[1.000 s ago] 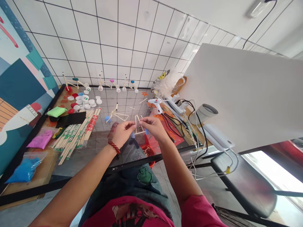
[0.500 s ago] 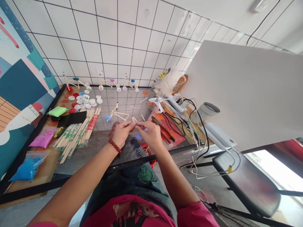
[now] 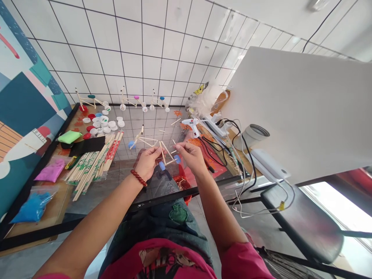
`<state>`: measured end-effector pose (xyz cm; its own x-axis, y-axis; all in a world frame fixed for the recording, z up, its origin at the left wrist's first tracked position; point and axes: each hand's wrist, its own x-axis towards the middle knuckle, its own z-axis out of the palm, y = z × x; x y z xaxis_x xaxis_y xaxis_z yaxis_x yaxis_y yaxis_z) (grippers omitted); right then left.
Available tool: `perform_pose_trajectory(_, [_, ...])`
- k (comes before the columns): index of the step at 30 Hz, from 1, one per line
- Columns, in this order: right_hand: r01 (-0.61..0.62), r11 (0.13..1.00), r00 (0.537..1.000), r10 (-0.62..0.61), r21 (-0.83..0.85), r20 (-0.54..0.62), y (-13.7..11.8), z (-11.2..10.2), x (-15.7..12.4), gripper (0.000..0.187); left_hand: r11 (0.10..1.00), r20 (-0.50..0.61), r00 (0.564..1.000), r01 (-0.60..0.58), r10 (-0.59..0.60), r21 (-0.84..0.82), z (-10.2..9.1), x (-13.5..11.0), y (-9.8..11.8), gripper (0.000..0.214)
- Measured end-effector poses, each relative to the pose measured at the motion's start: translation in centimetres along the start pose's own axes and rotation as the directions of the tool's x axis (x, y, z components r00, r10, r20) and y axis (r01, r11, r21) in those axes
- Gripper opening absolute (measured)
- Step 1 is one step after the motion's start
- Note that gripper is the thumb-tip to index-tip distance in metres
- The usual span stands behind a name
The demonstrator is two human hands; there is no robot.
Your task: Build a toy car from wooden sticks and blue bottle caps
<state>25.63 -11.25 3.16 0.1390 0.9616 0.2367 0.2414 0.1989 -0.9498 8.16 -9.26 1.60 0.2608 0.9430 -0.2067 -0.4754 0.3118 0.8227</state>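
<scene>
My left hand [image 3: 149, 161] pinches the top of a wooden stick frame [image 3: 170, 162], a narrow triangle of thin sticks. Two blue bottle caps [image 3: 162, 166] sit at its lower corners. Just right of the frame, my right hand [image 3: 190, 155] has thumb and forefinger together. Small pale stick bits show by its fingertips, but whether they are held is unclear. Beyond my left hand stands a bicycle-like stick model [image 3: 143, 137] with a blue cap as its wheel. A white glue gun [image 3: 192, 126] lies past my right hand.
Bundled chopsticks [image 3: 93, 162], loose bottle caps [image 3: 101, 123] and bags of pink clay [image 3: 51, 169] and blue clay [image 3: 35, 205] lie at left. Finished stick models [image 3: 133, 100] line the back edge. Cables [image 3: 216, 149] run along the right, and a red bin [image 3: 183, 185] stands below the front edge.
My hands have moved apart, the right one shifting right. The stick frame with blue caps has come out into clear sight, tilted from my left fingers.
</scene>
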Motion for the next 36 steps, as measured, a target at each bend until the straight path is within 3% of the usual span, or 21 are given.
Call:
perform_pose_trajectory(4, [0.062,0.997,0.998,-0.061,-0.046,0.013,-0.2,0.4,-0.6,0.025,1.0,0.001,1.0,-0.011,0.011,0.01,-0.2,0.1,-0.1,0.037])
perform_pose_trajectory(10, [0.17,0.964,0.981,-0.146,-0.207,0.127,-0.7,1.5,-1.4,0.021,0.997,-0.045,0.996,-0.071,0.072,0.033,0.0,0.2,-0.3,0.033])
perform_pose_trajectory(17, [0.229,0.925,0.972,-0.204,-0.302,0.112,0.2,3.1,-1.3,0.01,0.982,-0.074,0.985,-0.146,0.155,0.118,-0.1,0.5,-0.9,0.03])
perform_pose_trajectory(20, [0.212,0.93,0.977,-0.19,-0.301,0.101,0.4,2.7,-0.3,0.012,0.933,-0.128,0.954,-0.228,0.271,0.278,-0.4,0.5,-0.3,0.022])
perform_pose_trajectory(23, [0.235,0.927,0.972,-0.216,-0.293,0.094,0.3,1.7,1.7,0.013,0.834,-0.169,0.882,-0.332,0.44,0.44,-0.7,0.3,1.1,0.011])
perform_pose_trajectory(25, [0.242,0.931,0.97,-0.23,-0.273,0.078,0.4,1.2,3.2,0.016,0.875,-0.261,0.879,-0.28,0.399,0.394,-0.9,0.3,2.0,0.006])
perform_pose_trajectory(28, [0.239,0.946,0.971,-0.233,-0.219,0.053,0.9,1.2,4.8,0.018,0.979,-0.395,0.903,-0.105,0.168,0.176,-1.1,0.5,2.6,0.008])
perform_pose_trajectory(32, [0.247,0.949,0.969,-0.241,-0.198,0.052,2.5,1.7,4.9,0.017,0.999,-0.405,0.914,-0.022,0.04,0.048,-1.2,0.8,1.9,0.021])
perform_pose_trajectory(36, [0.291,0.925,0.956,-0.275,-0.244,0.099,3.6,1.7,4.3,0.013,1.0,-0.376,0.927,-0.002,0.0,-0.005,-0.9,1.3,1.3,0.026])
